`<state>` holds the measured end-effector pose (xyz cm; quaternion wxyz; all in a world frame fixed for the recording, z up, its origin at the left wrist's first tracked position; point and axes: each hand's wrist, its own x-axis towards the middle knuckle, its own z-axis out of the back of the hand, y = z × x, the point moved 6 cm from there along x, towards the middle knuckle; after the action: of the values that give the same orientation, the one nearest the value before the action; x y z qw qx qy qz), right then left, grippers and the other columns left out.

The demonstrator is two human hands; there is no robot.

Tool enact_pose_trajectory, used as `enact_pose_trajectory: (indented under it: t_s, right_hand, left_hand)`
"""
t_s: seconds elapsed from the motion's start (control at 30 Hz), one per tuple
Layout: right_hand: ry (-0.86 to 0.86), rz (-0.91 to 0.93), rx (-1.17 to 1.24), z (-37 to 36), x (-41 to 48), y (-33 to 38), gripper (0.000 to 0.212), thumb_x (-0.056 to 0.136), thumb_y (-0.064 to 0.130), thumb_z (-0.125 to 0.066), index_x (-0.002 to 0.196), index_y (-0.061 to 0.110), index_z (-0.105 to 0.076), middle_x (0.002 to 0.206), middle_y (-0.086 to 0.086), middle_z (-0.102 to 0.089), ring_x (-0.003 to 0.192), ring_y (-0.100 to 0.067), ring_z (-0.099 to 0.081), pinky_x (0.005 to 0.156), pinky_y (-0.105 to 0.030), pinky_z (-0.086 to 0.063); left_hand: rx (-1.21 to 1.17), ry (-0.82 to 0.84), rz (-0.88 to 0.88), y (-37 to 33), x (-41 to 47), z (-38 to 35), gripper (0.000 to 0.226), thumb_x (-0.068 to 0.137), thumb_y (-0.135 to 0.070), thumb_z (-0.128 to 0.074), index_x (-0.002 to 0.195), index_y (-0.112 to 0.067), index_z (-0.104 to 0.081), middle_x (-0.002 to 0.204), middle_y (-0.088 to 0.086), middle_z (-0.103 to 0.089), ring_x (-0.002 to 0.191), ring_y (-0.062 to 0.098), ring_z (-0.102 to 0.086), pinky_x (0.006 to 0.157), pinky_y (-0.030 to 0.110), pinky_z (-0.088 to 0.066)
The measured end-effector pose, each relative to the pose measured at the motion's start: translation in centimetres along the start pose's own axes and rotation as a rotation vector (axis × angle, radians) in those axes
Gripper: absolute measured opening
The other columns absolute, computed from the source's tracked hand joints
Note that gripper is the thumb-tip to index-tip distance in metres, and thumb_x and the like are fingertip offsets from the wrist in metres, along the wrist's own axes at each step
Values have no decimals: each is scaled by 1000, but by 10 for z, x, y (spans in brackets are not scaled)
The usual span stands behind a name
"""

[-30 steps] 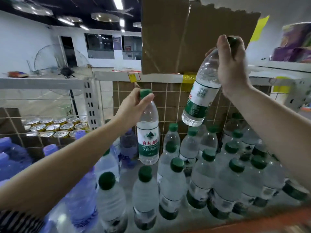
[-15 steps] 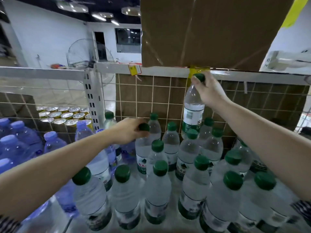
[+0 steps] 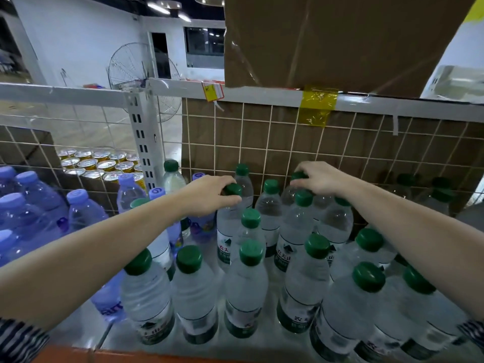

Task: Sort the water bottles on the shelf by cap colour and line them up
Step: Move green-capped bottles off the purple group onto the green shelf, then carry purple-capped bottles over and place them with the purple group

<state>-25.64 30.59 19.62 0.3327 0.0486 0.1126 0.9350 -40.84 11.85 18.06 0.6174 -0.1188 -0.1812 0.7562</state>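
A single head-worn wide-angle camera is looking forward and slightly down from just in front of the shelf (image 3: 162, 334), sitting close above the nearest green-capped bottles (image 3: 246, 286). It is facing the wire grid back panel (image 3: 275, 142), with both forearms reaching in from the bottom corners. The frame edges are bowing visibly.

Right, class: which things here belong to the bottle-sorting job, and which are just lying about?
Part of the job:
- green-capped bottles
- purple-capped bottles
- left hand and right hand, each on a green cap

Just lying about:
- tins
- cardboard box
- fan
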Motion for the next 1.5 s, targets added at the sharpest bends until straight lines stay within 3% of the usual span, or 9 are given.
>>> enact_pose_trajectory:
  t_s: [0.2, 0.33, 0.5, 0.67, 0.87, 0.97, 1.23, 1.33, 1.5]
  right_hand:
    - [48, -37, 11, 6, 0, 7, 47, 95, 45, -55, 126, 10, -59, 127, -10, -61, 100, -21, -56, 82, -29, -39]
    - [-123, 27, 47, 32, -5, 48, 48, 98, 46, -48, 129, 11, -58, 135, -10, -57, 119, -27, -55, 90, -32, -39]
    - [-188, 216, 131, 38, 2, 130, 39, 98, 43, -50, 123, 17, -62, 115, -1, -64, 88, -10, -55, 75, -25, -39]
    - [-43, 364, 24, 2, 29, 193, 32, 96, 39, -56, 122, 22, -65, 127, 1, -64, 115, -16, -57, 91, -28, -41]
    - [109, 275, -177, -43, 67, 215, 42, 94, 37, -59, 131, 16, -58, 128, -6, -62, 109, -22, -58, 84, -27, -43]
    - [155, 215, -188, -56, 79, 213, 44, 92, 38, -61, 130, 14, -58, 124, -6, -63, 105, -22, -59, 82, -30, -45]
    - [128, 112, -202, -77, 94, 202, 34, 87, 44, -66, 105, 16, -59, 90, -2, -57, 81, -21, -51, 65, -31, -35]
    - [118, 125, -201, -75, 92, 202, 35, 86, 43, -68, 101, 12, -60, 89, -5, -56, 80, -23, -53, 64, -32, -36]
    - [71, 103, -122, -49, 77, 201, 42, 86, 44, -68, 110, 10, -62, 94, -4, -60, 85, -22, -57, 68, -34, -43]
  left_hand:
    - [50, 107, -27, 5, -2, 15, 32, 93, -46, -55, 112, -20, -58, 87, -6, -62, 75, 12, -58, 67, 27, -46]
    - [-85, 65, -25, 11, -15, 43, 39, 94, -43, -55, 127, -22, -55, 107, -6, -66, 89, 8, -66, 78, 28, -58]
    - [10, -216, -77, 44, -37, 93, 23, 95, -37, -56, 112, -25, -66, 98, -10, -67, 86, 3, -61, 78, 22, -46]
    - [111, -156, -18, 92, -46, 93, 27, 97, -36, -54, 107, -14, -67, 86, -3, -65, 79, 15, -57, 67, 23, -41]
    - [160, 45, -23, 129, -40, 68, 34, 99, -37, -49, 102, -8, -66, 83, 7, -63, 69, 17, -53, 57, 25, -35]
    - [142, 75, -14, 140, -35, 60, 39, 99, -39, -45, 100, -5, -64, 81, 11, -64, 69, 20, -56, 63, 29, -41]
    - [16, 74, -17, 163, -31, 36, 44, 90, -53, -57, 71, -15, -45, 75, 6, -51, 69, 22, -48, 60, 33, -35]
    - [67, 71, -41, 164, -29, 38, 43, 90, -51, -58, 73, -13, -45, 82, 12, -54, 71, 24, -47, 62, 35, -34]
    - [-28, -56, -68, 151, -39, 61, 47, 87, -54, -59, 69, -13, -44, 62, 1, -45, 56, 16, -41, 53, 29, -28]
